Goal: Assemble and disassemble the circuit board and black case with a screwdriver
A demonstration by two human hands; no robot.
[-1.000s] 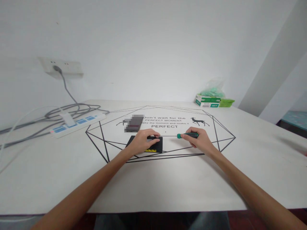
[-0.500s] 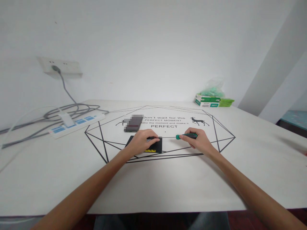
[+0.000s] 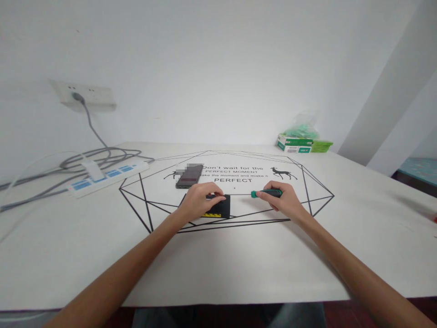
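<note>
Centrally, "PERFECT MOMENT" lettering (image 3: 231, 171), screwdriver (image 3: 276, 192) in right fingers (image 3: 269, 197)

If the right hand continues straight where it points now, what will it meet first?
Likely the left hand over the flat black rectangular case: the green-and-black screwdriver in the right hand points at its fingertips. Depth is unclear; shaft and fingertips might touch.

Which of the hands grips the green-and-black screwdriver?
The right hand, fingers around that screwdriver; the left hand is over the black case instead.
</note>
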